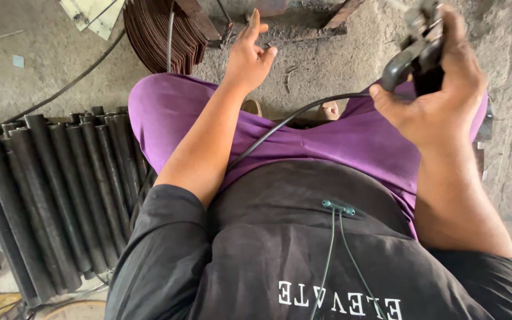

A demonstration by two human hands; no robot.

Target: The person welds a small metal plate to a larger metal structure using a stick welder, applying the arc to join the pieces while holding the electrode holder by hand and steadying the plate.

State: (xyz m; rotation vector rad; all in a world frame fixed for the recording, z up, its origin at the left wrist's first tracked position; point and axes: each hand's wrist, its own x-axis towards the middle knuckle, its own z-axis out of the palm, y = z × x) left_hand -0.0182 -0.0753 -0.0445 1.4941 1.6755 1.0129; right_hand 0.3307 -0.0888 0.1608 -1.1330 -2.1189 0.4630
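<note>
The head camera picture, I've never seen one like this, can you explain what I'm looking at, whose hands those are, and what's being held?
This picture comes from a camera worn on a person's head, looking down over their own body. You see their dark shirt and purple trousers as they sit above a rough concrete floor. No machine is involved, only two bare hands. The right hand is closed around a dark handled tool, with a black cable running from it across the lap. The tool is blurred, so its exact kind is unclear. The left hand is open and empty, reaching toward the floor. On the person's left lies a row of dark metal pipes; ahead is a stack of thin curved metal strips.
</note>
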